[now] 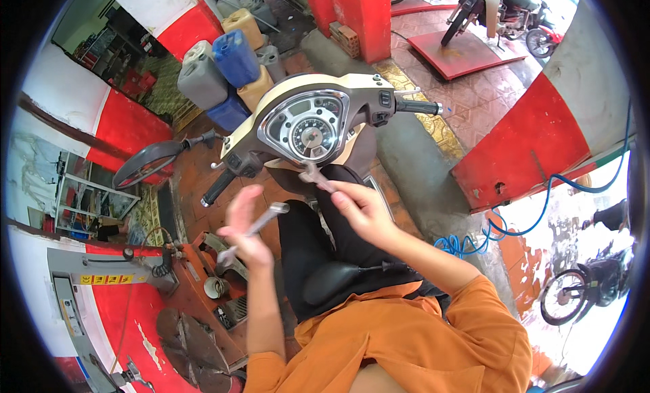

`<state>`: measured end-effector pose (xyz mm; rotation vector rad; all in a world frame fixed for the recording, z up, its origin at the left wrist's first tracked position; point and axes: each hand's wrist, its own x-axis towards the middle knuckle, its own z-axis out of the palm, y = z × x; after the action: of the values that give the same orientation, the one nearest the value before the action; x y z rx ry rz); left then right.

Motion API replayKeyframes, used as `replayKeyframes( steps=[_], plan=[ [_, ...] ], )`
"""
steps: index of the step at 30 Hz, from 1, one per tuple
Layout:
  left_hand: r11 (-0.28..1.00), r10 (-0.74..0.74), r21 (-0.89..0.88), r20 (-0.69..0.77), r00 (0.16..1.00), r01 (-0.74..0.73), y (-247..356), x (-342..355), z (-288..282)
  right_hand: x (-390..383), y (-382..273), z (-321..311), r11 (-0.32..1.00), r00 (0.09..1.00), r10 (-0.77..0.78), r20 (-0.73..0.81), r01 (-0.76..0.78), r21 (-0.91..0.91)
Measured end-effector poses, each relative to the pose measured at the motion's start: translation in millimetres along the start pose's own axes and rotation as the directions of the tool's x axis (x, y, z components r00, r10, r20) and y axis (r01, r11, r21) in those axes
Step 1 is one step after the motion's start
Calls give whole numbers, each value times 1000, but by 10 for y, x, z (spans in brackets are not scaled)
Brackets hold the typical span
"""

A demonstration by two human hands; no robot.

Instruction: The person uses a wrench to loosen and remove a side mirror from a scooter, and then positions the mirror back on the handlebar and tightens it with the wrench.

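My left hand [245, 232] is raised over my left thigh, slightly blurred. A silver wrench [265, 220] lies across its palm, with fingers partly stretched out and one end of the tool sticking out on each side. My right hand [363, 209] is closed around a second wrench [315, 176], its open jaw pointing up toward the scooter's dashboard. Just ahead are the cream scooter handlebars [355, 85] with a round speedometer [312, 137]. Across my lap rests a loose black rear-view mirror [332, 285] with its stem to the right.
Another mirror [145, 163] is fitted on the left handlebar. Plastic jerrycans [235, 58] stand beyond it. A low tool bench [196, 274] is at my left. Right of me hangs a coiled blue air hose [467, 241] near a red-and-white wall [521, 153]. Motorcycles stand outside.
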<state>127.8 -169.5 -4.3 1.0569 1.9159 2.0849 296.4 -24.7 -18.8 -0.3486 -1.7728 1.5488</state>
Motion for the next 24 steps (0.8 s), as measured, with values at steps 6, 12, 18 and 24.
replayKeyframes(
  steps=[6,12,18,24],
  plan=[
    [938,-122,-307,136,983,159,210,-281,727,-21,-140,541,875,967,-196,160,247,-417],
    [728,-460,-613,-107,882,305,77,-28,339,227,-304,149,709,859,-298,416,491,-506],
    [873,86,484,-265,960,55,-246,667,-834,1543,217,-999,501,980,-185,-73,30,-865],
    [256,150,956,109,983,-145,-507,874,-1165,2075,505,-1415,389,978,28,-207,-201,-899]
  ],
)
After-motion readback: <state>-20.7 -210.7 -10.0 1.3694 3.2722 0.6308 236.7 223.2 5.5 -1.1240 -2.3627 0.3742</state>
